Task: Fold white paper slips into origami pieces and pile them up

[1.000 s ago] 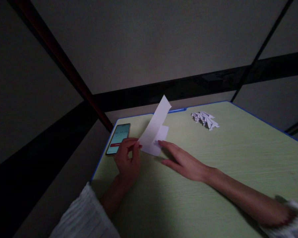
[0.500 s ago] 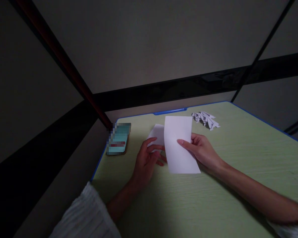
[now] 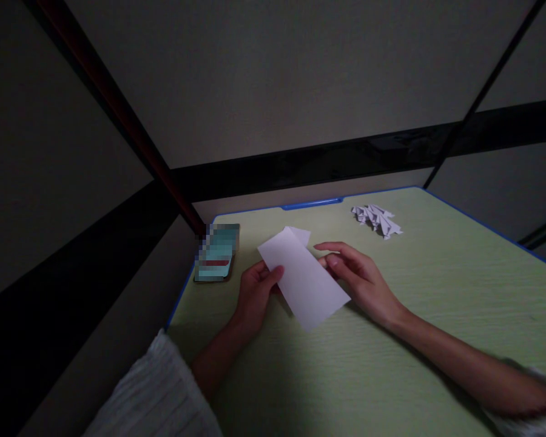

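Note:
A white rectangular sheet of paper (image 3: 303, 282) is held tilted above the table. My left hand (image 3: 257, 294) pinches its left edge, thumb on top and the other fingers hidden underneath. Just off the sheet's right edge is my right hand (image 3: 357, 273), its fingers apart and slightly curled, holding nothing that I can see. Behind the held sheet, another piece of white paper (image 3: 303, 235) shows only one corner; the rest of it is covered.
A small pile of folded white paper pieces (image 3: 377, 220) lies at the back right of the light green table (image 3: 437, 291). On the left is a phone (image 3: 217, 252) with a lit, blurred screen. A blue strip (image 3: 313, 204) runs along the back edge, close to the wall.
The paper has passed from my right hand to my left hand and has turned to lie slantwise. My right hand has let go, its fingers now beside the sheet.

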`<state>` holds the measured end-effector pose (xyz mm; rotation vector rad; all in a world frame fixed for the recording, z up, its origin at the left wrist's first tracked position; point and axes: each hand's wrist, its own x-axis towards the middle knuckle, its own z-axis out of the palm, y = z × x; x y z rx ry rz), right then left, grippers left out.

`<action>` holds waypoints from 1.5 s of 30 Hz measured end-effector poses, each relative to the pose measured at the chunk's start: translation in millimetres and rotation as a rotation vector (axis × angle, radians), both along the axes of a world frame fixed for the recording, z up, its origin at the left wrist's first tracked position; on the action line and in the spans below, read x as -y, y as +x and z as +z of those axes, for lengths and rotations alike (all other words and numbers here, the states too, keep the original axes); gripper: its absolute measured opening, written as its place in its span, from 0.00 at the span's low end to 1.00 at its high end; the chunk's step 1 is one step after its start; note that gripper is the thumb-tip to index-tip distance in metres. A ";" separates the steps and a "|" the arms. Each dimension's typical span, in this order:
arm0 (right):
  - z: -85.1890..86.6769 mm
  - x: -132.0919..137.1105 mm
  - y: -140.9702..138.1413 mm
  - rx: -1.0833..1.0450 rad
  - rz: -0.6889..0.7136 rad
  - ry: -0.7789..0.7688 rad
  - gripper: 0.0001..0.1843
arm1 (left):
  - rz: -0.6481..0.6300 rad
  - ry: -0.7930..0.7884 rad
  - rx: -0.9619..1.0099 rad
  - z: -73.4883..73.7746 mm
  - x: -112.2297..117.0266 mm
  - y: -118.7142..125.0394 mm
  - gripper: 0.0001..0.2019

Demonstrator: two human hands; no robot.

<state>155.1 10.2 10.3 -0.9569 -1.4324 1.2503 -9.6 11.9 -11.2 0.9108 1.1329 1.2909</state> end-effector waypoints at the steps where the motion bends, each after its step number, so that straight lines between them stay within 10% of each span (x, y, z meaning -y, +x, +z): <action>1: -1.1 -1.3 0.9 0.021 0.014 0.042 0.11 | 0.008 -0.004 0.018 -0.7 -0.8 -0.7 0.10; 32: -7.8 -4.2 1.6 -0.079 0.459 0.138 0.09 | 0.015 -0.001 -0.032 -2.5 -1.3 -2.9 0.10; 45: -12.1 -9.9 1.4 -0.088 -0.002 -0.068 0.08 | -0.279 0.061 -0.235 4.7 7.2 5.3 0.09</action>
